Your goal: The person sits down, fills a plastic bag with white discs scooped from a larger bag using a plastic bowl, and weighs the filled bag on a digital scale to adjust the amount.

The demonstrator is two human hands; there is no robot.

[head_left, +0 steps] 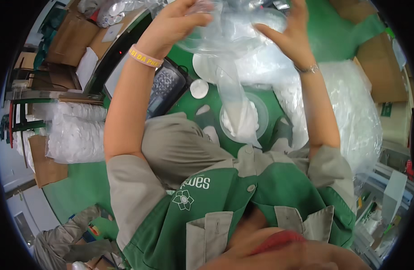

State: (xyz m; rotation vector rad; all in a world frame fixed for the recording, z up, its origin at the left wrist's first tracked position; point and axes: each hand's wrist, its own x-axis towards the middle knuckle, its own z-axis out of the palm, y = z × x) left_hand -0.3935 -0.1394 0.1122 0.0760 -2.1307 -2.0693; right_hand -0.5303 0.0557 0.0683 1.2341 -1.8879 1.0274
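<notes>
Both of my hands close on the crinkled clear plastic bag (pixel 236 31): my left hand (pixel 177 20) pinches its upper left edge, my right hand (pixel 288 33) clasps its right side. It hangs between them above the green table (pixel 193 105), glossy and see-through, its tail trailing down over a round clear plastic lid (pixel 243 119). Just left lies a small white round disc (pixel 199 88).

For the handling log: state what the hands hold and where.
Both hands, left hand and right hand, hold a clear plastic bag by its upper part, one grip at each side.
</notes>
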